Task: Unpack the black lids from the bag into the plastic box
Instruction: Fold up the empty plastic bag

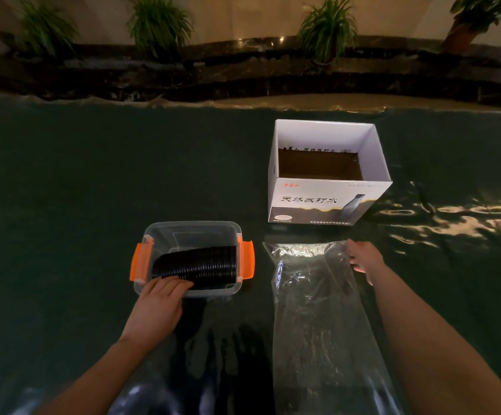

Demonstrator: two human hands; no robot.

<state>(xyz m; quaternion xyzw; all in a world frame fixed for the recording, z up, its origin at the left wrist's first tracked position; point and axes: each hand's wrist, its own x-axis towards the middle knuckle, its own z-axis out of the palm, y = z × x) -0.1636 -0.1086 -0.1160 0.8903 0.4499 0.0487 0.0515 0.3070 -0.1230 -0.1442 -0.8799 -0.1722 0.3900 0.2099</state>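
Flattened on the green cloth nearest the viewer, the clear bag (pixel 318 310) looks empty. Right hand (pixel 364 259) rests at its far edge, grip unclear. Left hand (pixel 165 292), fingers straight, presses the ribbed row of black lids (pixel 198 265) standing on edge in the plastic box (pixel 192 232); letting go could topple the row.

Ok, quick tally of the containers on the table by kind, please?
Clear plastic box, black lids inside: 1
White cardboard box, open: 1
Clear plastic bag, lying flat: 1
Total: 3
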